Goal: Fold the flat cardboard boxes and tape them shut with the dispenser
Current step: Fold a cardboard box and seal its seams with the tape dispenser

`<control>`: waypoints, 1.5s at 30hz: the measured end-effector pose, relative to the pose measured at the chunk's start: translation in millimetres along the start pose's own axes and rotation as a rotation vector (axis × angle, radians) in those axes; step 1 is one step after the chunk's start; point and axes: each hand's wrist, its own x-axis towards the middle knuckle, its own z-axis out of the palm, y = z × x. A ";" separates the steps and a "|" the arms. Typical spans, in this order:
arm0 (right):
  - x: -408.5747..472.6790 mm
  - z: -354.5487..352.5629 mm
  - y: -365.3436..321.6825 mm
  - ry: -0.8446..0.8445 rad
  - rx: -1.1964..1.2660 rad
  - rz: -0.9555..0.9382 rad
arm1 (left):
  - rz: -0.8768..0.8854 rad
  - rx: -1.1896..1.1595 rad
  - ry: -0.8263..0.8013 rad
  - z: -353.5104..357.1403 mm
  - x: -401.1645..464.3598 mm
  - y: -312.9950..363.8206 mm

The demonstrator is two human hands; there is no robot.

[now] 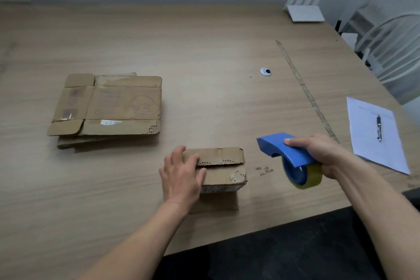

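While our left hand (181, 175) presses the folded box (221, 169) flaps flat near the tabletop (204, 41) front edge, our right hand (322, 154) grips the tape dispenser (288, 152) just beside it, ready to seal the seam.

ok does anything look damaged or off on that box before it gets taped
Yes. The folded box has ragged top flaps, with torn edges showing corrugation along the seam and at its right corner. The flat stack shows a similar chewed corner.
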 end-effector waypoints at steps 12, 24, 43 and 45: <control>-35.1 78.7 -50.6 -0.352 0.083 -0.153 | -0.444 -0.822 -0.491 -34.4 38.8 20.6; -22.9 104.8 -53.6 -0.541 0.062 -0.190 | -0.709 -1.247 -0.674 -52.0 64.2 3.8; 8.2 79.6 -59.4 -0.614 -0.487 -0.270 | -0.934 -1.150 -0.057 -33.4 39.4 3.2; 9.4 74.4 -60.6 -0.607 -0.544 -0.285 | -0.950 -1.157 -0.027 -34.7 40.2 -1.8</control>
